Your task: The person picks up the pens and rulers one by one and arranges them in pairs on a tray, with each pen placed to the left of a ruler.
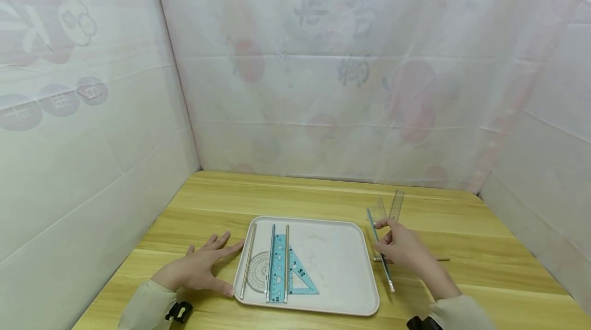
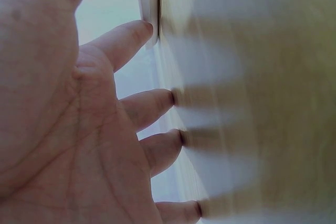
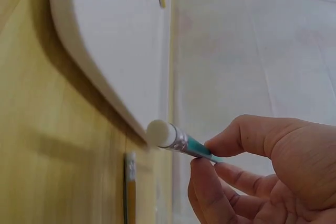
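My right hand (image 1: 406, 250) pinches a teal pencil (image 1: 371, 220) between thumb and fingers, just off the tray's right side. Its white eraser (image 3: 160, 133) faces the camera in the right wrist view. My left hand (image 1: 200, 267) lies spread at the left of the white tray (image 1: 341, 268), its thumb and index finger at the rim. On the tray are a clear protractor (image 1: 257, 274), a blue ruler (image 1: 278, 278) and a blue set square (image 1: 310, 288). A gold pencil (image 1: 248, 263) lies at the left; a blue pencil (image 1: 271, 253) and another gold pencil (image 1: 287, 255) flank the ruler.
Beneath and beyond my right hand, a gold pencil (image 1: 443, 259) lies crosswise on the wooden table (image 1: 485, 268). Behind that hand are a clear ruler (image 1: 397, 204) and another clear measuring piece (image 1: 381, 208), partly hidden. Pale printed cloth walls (image 1: 295, 114) enclose the table's back and sides.
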The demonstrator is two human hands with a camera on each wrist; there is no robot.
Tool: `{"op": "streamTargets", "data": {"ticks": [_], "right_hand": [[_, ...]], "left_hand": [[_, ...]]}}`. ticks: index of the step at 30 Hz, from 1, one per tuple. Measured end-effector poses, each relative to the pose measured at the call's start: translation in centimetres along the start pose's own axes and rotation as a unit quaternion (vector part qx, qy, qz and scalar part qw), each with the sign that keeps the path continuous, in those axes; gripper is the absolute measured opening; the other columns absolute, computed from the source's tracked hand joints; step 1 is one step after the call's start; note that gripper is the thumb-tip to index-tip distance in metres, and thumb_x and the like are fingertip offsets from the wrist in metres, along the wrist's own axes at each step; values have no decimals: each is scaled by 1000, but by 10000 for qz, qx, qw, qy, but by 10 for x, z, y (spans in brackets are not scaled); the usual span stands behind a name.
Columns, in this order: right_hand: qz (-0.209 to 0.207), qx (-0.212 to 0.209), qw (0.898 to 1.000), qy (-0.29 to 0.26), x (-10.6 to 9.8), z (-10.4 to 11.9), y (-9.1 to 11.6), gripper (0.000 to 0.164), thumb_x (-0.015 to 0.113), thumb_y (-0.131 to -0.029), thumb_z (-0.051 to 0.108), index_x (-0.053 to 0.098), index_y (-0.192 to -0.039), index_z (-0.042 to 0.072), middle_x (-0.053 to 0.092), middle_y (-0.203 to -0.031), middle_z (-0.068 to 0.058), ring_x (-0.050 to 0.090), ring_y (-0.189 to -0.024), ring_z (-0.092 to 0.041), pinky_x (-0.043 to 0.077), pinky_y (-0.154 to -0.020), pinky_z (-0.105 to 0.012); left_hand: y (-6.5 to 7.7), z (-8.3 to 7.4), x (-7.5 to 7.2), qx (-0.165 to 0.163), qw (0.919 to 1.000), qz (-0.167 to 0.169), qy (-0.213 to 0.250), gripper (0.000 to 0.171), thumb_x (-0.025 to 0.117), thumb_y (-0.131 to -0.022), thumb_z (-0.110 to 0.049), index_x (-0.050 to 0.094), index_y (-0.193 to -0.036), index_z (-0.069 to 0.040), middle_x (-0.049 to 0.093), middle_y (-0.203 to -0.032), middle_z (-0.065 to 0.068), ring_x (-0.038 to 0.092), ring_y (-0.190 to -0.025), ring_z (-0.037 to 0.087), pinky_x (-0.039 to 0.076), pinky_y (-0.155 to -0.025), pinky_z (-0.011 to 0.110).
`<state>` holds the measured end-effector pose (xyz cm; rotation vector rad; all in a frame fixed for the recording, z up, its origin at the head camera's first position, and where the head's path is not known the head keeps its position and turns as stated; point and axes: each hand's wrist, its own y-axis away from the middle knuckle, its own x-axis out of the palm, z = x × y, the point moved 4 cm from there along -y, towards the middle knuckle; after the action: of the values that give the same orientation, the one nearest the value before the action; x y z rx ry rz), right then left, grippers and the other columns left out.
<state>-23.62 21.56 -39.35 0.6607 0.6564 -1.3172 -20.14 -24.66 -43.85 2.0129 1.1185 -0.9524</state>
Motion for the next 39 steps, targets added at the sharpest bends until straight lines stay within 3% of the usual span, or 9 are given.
{"op": "streamTargets", "data": {"ticks": [10,19,39], "right_hand": [[39,-222,9997,-77,23,18,-3,49,71,-95,5,54,-139,-2,64,-83,-6,60,-62,-18,51,-54,-29],[165,-201,9990,-365,45,34,-4,50,72,-92,1,55,-139,-3,64,-81,-7,59,-62,-18,58,-56,-30],[361,-264,9987,-252,89,63,-7,50,74,-90,-3,56,-136,1,62,-74,-4,60,-59,-15,50,-53,-25]], "left_hand": [[0,0,0,34,10000,-22,-61,110,92,-76,-57,38,-168,-27,18,-176,30,12,-158,67,4,-107,98],[0,2,1,79,9999,-23,-66,110,92,-77,-57,38,-168,-27,18,-176,31,11,-157,69,4,-107,98],[-1,4,2,65,10000,-37,-50,110,92,-76,-57,39,-167,-27,17,-177,30,10,-158,68,3,-108,98]]}}
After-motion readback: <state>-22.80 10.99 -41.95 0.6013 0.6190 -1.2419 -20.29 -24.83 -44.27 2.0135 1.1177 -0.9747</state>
